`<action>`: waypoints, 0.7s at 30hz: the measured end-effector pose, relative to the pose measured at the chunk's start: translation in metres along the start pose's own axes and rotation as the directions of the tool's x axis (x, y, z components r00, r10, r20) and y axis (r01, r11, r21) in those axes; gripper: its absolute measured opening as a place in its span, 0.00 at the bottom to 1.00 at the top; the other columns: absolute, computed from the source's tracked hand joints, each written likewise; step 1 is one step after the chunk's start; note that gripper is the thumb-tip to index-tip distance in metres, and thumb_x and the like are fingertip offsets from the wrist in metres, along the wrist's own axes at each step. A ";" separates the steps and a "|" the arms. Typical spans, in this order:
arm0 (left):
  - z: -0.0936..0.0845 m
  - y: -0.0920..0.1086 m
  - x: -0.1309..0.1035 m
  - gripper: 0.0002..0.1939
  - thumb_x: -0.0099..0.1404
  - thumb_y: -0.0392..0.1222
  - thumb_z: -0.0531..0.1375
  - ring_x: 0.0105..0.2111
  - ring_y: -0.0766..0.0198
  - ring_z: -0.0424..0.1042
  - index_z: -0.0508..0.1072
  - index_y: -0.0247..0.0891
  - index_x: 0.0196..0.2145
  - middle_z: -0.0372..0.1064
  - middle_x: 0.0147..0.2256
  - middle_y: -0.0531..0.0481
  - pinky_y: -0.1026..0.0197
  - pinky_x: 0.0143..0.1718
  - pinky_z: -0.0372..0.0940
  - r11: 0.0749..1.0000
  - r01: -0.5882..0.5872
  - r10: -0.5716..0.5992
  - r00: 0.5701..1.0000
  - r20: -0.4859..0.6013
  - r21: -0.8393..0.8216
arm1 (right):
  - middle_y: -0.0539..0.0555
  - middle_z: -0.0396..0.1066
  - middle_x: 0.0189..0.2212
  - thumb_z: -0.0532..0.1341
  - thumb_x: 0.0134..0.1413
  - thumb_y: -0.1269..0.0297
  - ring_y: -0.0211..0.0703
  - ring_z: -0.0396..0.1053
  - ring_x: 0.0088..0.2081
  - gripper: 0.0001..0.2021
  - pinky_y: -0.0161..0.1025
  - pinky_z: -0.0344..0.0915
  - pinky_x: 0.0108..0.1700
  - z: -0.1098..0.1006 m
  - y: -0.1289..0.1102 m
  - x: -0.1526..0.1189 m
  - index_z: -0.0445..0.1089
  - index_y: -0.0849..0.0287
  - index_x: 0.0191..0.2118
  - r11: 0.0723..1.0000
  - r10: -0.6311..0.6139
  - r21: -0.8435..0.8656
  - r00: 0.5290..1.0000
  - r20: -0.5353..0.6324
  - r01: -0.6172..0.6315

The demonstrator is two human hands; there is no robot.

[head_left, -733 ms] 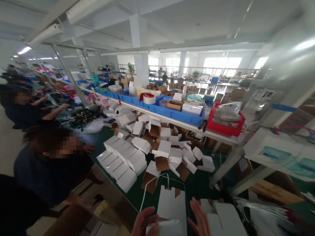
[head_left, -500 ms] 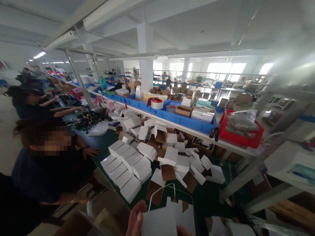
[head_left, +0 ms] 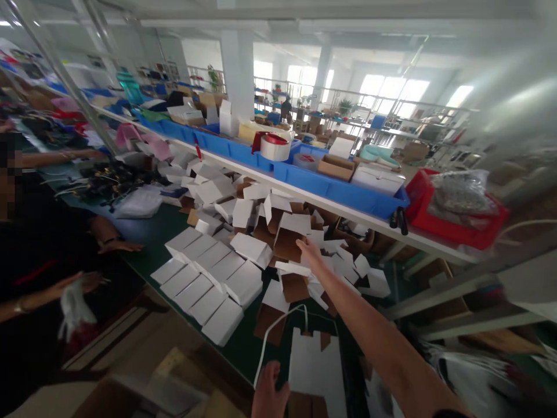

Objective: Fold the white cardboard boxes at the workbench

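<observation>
Head view: my right hand stretched far forward into heap of small boxes on green table, fingers resting on open box, grasp not closed as far as I see. My left hand low at bottom edge, touching flat white carton; cannot tell if it grips. Closed white boxes lined in rows left of heap.

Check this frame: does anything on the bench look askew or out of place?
Yes. Behind a neat row of closed white boxes, open boxes lie tumbled at all angles, flaps agape. The right hand reaches into that heap; the left hand rests by a flat white carton.
</observation>
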State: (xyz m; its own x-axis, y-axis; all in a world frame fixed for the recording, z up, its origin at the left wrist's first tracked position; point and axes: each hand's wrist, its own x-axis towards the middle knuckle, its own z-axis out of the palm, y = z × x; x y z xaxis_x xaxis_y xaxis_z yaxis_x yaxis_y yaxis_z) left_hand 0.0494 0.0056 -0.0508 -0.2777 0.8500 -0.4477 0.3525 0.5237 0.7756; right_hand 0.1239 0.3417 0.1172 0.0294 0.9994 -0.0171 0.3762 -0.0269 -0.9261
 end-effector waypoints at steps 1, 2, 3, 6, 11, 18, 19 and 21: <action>0.012 -0.001 0.001 0.27 0.57 0.36 0.61 0.57 0.49 0.74 0.72 0.27 0.55 0.75 0.53 0.34 0.57 0.60 0.66 0.997 0.015 -0.018 0.999 0.031 0.081 | 0.54 0.76 0.44 0.64 0.67 0.55 0.46 0.76 0.43 0.14 0.48 0.75 0.47 -0.003 0.007 0.001 0.74 0.61 0.47 0.999 0.009 -0.042 1.000 -0.001 -0.009; 0.023 -0.002 0.001 0.32 0.57 0.34 0.62 0.59 0.47 0.72 0.69 0.24 0.59 0.73 0.56 0.31 0.55 0.63 0.63 0.987 0.029 -0.039 0.998 0.057 0.158 | 0.54 0.76 0.44 0.65 0.66 0.56 0.46 0.76 0.43 0.13 0.49 0.75 0.48 -0.008 0.015 -0.002 0.74 0.61 0.46 0.997 0.013 -0.076 1.000 -0.003 -0.013; 0.032 -0.002 0.001 0.35 0.57 0.32 0.62 0.60 0.44 0.71 0.66 0.20 0.62 0.71 0.58 0.28 0.53 0.64 0.62 0.972 0.040 -0.060 0.995 0.079 0.231 | 0.54 0.76 0.45 0.65 0.66 0.57 0.47 0.76 0.45 0.12 0.50 0.74 0.49 -0.015 0.024 -0.007 0.74 0.61 0.47 0.995 0.011 -0.104 1.000 -0.007 -0.012; 0.053 -0.001 0.000 0.40 0.59 0.28 0.61 0.64 0.41 0.66 0.59 0.21 0.68 0.65 0.63 0.26 0.50 0.65 0.59 0.919 0.043 -0.098 0.988 0.122 0.392 | 0.56 0.75 0.50 0.63 0.67 0.61 0.47 0.75 0.49 0.12 0.49 0.72 0.52 -0.043 0.058 -0.044 0.72 0.61 0.52 0.985 -0.001 -0.174 1.000 -0.026 -0.004; 0.060 0.004 0.002 0.41 0.62 0.31 0.61 0.66 0.37 0.61 0.56 0.32 0.71 0.61 0.66 0.29 0.43 0.60 0.61 0.847 0.026 -0.141 0.974 0.176 0.531 | 0.53 0.78 0.32 0.60 0.61 0.71 0.46 0.76 0.37 0.05 0.41 0.70 0.44 -0.078 0.134 -0.155 0.74 0.60 0.36 0.923 0.179 -0.356 0.982 0.062 -0.146; 0.059 0.008 0.007 0.42 0.62 0.30 0.61 0.61 0.47 0.69 0.53 0.35 0.72 0.67 0.60 0.34 0.52 0.57 0.64 0.818 0.033 -0.180 0.963 0.201 0.574 | 0.51 0.78 0.38 0.66 0.66 0.62 0.44 0.77 0.41 0.07 0.46 0.73 0.49 -0.062 0.200 -0.212 0.74 0.61 0.40 0.778 0.443 -0.527 0.893 0.076 -0.341; 0.060 0.009 0.007 0.42 0.62 0.30 0.60 0.61 0.47 0.68 0.53 0.35 0.72 0.66 0.60 0.34 0.52 0.57 0.64 0.816 0.040 -0.184 0.964 0.193 0.577 | 0.51 0.78 0.38 0.65 0.66 0.61 0.44 0.77 0.41 0.08 0.46 0.74 0.48 -0.059 0.204 -0.210 0.74 0.61 0.40 0.760 0.464 -0.541 0.883 0.065 -0.360; 0.061 0.009 0.007 0.43 0.62 0.30 0.60 0.61 0.46 0.68 0.53 0.33 0.72 0.66 0.61 0.33 0.52 0.57 0.64 0.818 0.049 -0.186 0.966 0.182 0.574 | 0.51 0.78 0.36 0.66 0.66 0.62 0.44 0.77 0.40 0.08 0.46 0.74 0.48 -0.055 0.209 -0.205 0.74 0.61 0.39 0.731 0.492 -0.567 0.869 0.053 -0.379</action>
State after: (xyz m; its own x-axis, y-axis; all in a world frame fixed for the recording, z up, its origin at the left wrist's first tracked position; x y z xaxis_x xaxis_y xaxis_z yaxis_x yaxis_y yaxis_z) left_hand 0.1052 0.0198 -0.0738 -0.1711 0.7336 -0.6577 0.7871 0.5033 0.3567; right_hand 0.2478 0.1303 -0.0522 0.1615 0.8563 -0.4905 0.7888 -0.4107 -0.4572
